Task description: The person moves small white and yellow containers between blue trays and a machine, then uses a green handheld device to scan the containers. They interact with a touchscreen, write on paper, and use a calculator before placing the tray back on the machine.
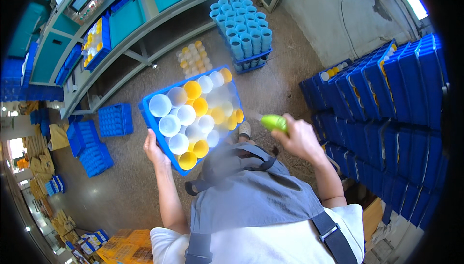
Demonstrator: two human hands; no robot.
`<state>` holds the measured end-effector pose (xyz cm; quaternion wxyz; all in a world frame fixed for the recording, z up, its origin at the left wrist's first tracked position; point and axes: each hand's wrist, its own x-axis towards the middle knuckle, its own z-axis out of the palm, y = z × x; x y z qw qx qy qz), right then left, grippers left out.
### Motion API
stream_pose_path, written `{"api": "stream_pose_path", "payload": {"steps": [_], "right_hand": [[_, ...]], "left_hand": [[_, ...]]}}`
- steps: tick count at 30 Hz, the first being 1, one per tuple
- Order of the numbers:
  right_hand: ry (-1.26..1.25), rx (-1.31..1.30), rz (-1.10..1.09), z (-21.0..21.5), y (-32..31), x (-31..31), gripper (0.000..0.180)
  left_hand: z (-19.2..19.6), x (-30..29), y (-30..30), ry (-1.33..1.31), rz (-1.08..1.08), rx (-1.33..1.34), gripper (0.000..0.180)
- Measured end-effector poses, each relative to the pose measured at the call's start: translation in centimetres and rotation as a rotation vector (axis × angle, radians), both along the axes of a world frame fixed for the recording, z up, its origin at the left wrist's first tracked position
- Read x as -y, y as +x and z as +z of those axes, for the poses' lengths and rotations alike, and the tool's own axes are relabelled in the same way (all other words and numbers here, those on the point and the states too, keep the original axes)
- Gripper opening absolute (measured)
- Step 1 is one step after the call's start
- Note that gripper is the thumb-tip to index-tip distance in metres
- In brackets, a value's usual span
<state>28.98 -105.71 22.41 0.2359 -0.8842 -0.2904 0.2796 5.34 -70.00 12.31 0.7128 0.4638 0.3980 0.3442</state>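
Note:
A shallow blue tray is tilted in front of me, filled with upright open cups, some translucent white and some yellow. My left hand is closed on its left edge, thumb along the rim and the other fingers hidden beneath. In my right hand is a lime-green air gun, its thin nozzle aimed left at the cups. A small gap separates the nozzle from the tray's right side. Cups on that side look hazy and blurred.
A block of stacked light-blue cups stands on the floor ahead. Loose white and yellow cups lie beyond my tray. Tall stacks of blue trays rise at right. A teal machine bench runs along the far left; blue trays sit below it.

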Motion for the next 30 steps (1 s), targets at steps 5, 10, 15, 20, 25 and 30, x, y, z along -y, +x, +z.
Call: {"api": "stream_pose_path", "payload": {"steps": [5, 10, 15, 20, 25, 30], "right_hand": [[-0.203, 0.13, -0.034, -4.8, 7.1, 0.1, 0.04], [-0.11, 0.167, -0.137, -7.9, 13.7, -6.8, 0.043], [-0.141, 0.122, -0.02, -9.9, 17.5, -11.4, 0.047], [-0.233, -0.08, -0.064, -11.8, 20.6, -9.3, 0.048], [-0.38, -0.14, -0.238, -13.7, 24.4, -9.8, 0.048], [-0.193, -0.008, -0.396, -15.0, 24.7, -11.7, 0.044]], "left_hand": [[1.5, -2.8, 0.8, -0.078, -0.003, 0.104, 0.04], [3.1, -6.9, 3.0, -0.041, -0.046, 0.08, 0.042], [3.1, -13.1, 8.2, -0.161, 0.093, 0.152, 0.056], [-0.6, -22.3, 20.0, -0.227, 0.297, 0.346, 0.064], [-5.1, -29.9, 36.9, -0.314, 0.447, 0.433, 0.068], [-10.3, -30.3, 52.1, -0.536, 0.481, 0.291, 0.047]]}}
